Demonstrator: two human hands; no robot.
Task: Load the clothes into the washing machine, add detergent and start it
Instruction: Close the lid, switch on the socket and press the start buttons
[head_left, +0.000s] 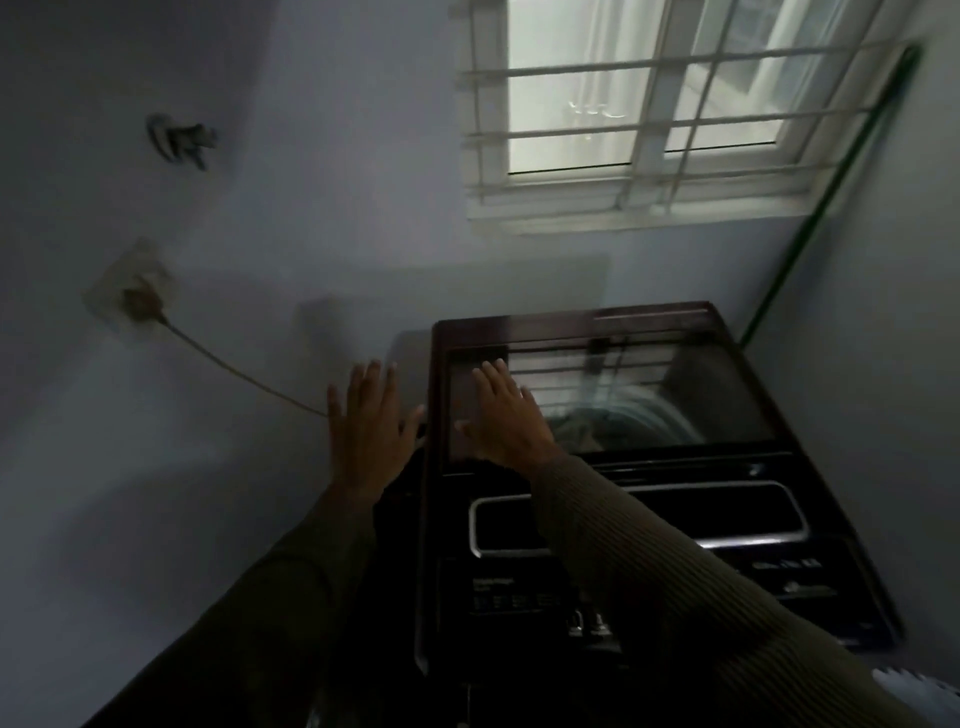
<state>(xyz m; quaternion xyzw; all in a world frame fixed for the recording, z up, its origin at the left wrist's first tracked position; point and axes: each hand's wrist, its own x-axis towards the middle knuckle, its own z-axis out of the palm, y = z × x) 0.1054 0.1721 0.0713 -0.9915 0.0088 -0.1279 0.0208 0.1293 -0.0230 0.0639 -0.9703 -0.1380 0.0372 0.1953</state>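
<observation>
Both hands are out with fingers spread straight: right hand (506, 415) lies flat on the glass lid (717, 395) near its left edge, while left hand (371, 431) is held just off the washing machine's (779, 582) left side. The lid is down, and through it the drum (649, 410) shows dim clothes (582, 423).

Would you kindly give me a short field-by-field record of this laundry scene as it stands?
machine: dark top-loading washing machine, under the window
lid: glass lid down, drum dimly visible through it
right hand: open, flat on the lid's left part
left hand: open, fingers spread, beside the machine's left edge
power: plug in the wall socket, cord leading toward the machine
</observation>
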